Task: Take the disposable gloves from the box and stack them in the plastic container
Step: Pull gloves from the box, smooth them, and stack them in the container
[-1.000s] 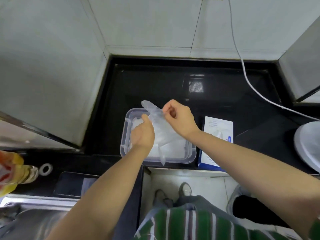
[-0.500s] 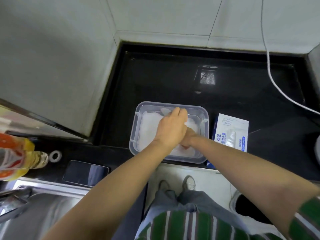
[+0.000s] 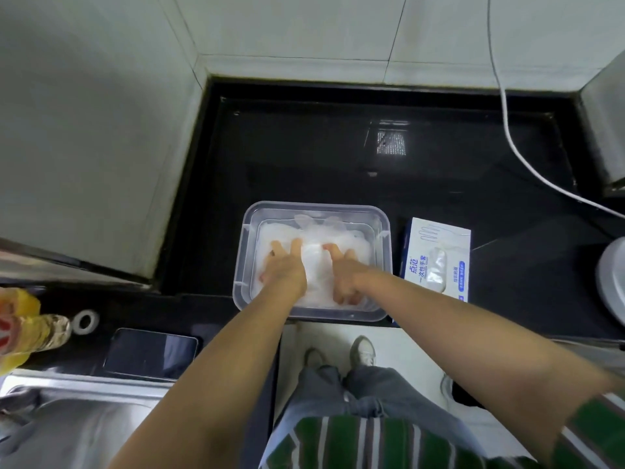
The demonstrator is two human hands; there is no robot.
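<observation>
Nearest the viewer, below both hands, are a green-and-white striped shirt, grey trousers and two shoes on a pale floor. Two bare forearms reach forward from here. Well to the left of the hands and nearer than them lies a steel sink. Just beyond it, on the black counter, are a dark phone lying flat, a small white ring and a yellow bottle at the frame edge. The left hand and the right hand are side by side inside the clear plastic container, which sits at the counter's near edge. The left hand lies flat with straight, spread fingers pressing down on the stack of translucent disposable gloves that fills the container. The right hand also presses on the stack, two fingers extended forward; how its nearer fingers lie cannot be made out. Neither hand grips anything. Just right of the right hand, beside the container, stands the white-and-blue glove box, with a glove showing in its opening. Farther right, a grey round metal object is cut by the frame edge. Beyond the hands the counter runs back to a pale tiled wall, and a white cable descends the wall and crosses the counter to the right.
</observation>
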